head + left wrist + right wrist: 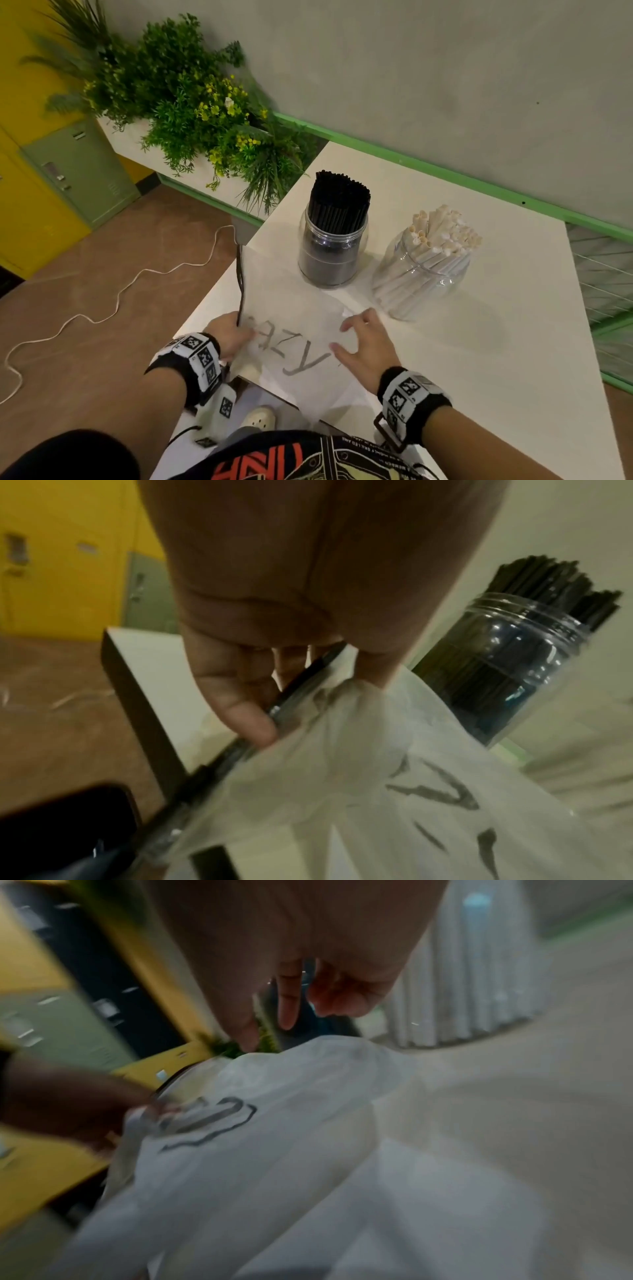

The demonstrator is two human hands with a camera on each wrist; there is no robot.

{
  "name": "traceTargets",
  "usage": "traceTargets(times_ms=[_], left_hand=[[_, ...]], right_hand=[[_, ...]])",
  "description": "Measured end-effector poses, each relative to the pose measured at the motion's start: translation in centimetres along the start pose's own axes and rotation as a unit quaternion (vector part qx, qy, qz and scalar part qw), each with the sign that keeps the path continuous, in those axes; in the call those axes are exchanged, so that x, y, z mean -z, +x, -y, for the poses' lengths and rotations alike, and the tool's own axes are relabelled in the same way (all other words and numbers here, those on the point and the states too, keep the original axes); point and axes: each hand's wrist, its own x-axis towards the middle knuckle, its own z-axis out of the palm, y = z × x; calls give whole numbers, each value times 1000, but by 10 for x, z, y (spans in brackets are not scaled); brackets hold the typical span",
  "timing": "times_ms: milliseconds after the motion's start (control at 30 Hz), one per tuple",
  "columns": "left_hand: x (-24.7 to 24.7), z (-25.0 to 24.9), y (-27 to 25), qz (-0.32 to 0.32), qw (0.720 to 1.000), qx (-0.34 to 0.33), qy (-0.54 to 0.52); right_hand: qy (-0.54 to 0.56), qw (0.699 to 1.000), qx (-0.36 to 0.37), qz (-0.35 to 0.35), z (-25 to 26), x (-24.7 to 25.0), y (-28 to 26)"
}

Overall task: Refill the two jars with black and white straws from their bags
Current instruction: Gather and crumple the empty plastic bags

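Note:
Two clear jars stand on the white table (496, 342). One jar (334, 260) is packed with black straws (339, 202); the other jar (423, 277), to its right, holds white straws (442, 233). A nearly flat translucent bag (301, 318) with grey lettering lies in front of them at the table's near left edge. My left hand (239, 334) pinches the bag's left edge (359, 737) together with a thin black strand of straws (240, 742). My right hand (356, 337) is spread over the bag's right side, its fingers (287, 1007) straight and holding nothing.
A planter of green plants (205, 113) stands beyond the table's far left corner. Yellow and green lockers (68, 178) line the left wall. A white cable (120, 291) trails over the brown floor. A wire rack (603, 274) sits past the table's right edge.

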Motion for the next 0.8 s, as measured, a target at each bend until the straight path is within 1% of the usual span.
traceTargets(times_ms=[67, 100, 133, 167, 200, 267, 333, 367, 433, 500, 567, 633, 667, 700, 733, 767, 800], left_hand=[[-6, -11, -2, 11, 996, 32, -87], [-9, -19, -2, 25, 990, 47, -127], [-10, -25, -2, 38, 983, 56, -168], [-10, -32, -3, 47, 978, 61, -193], [-10, -38, -4, 51, 975, 58, -209], [-10, -44, 0, 40, 980, 37, -192], [-4, -42, 2, 4, 989, 20, -145], [1, -36, 5, -30, 994, 5, -105], [13, -20, 11, -92, 994, -3, -53], [22, -6, 13, -115, 993, 5, -19], [25, 0, 14, -140, 990, 2, 24], [20, -4, 11, -174, 985, -12, 5], [14, -7, 11, -199, 980, -28, 0], [9, -12, 7, -227, 972, -54, 22], [3, -19, 2, -255, 961, -80, 69], [-3, -26, -4, -279, 946, -120, 118], [-9, -35, -12, -292, 929, -157, 164]], right_hand=[[-21, 991, 37, 126, 12, -6, 1], [-63, 979, 44, 190, 15, -11, 1], [-124, 963, 47, 236, 16, -17, 1], [-186, 946, 47, 262, 15, -22, -1], [-240, 930, 47, 274, 12, -27, -3], [-308, 909, 51, 276, 6, -31, -3], [-325, 905, 45, 272, -3, -26, -2], [-323, 907, 36, 267, -8, -19, -2], [-284, 926, 15, 249, -21, -3, -3], [-237, 942, -14, 239, -34, 13, -4], [-210, 941, -30, 263, -40, 25, -4], [-171, 942, -49, 285, -37, 33, -4], [-143, 949, -56, 277, -33, 37, -3], [-106, 961, -60, 246, -29, 41, -2], [-70, 976, -56, 200, -24, 43, -1], [-40, 986, -43, 153, -17, 44, 0], [-31, 991, -25, 129, -11, 43, 2]])
